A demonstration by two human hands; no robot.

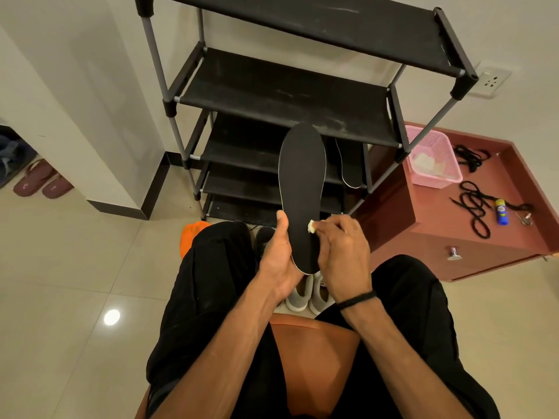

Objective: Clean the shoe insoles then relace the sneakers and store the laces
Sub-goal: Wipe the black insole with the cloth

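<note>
Held insole (pixel 301 182) upright over lap, heel cupped in left hand (pixel 279 261) to brace it for scrubbing. Right hand (pixel 340 252) pinched wipe (pixel 310 227) against its 3 o'clock edge. Laces (pixel 475 204) parked on table at 2 o'clock, probably for later.

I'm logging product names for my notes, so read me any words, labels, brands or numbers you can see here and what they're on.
No text here can be read.
Blue and yellow tube on the red cabinet: has a label, too small and blurred to read.
Maroon slippers: small pale marks, unreadable.
</note>
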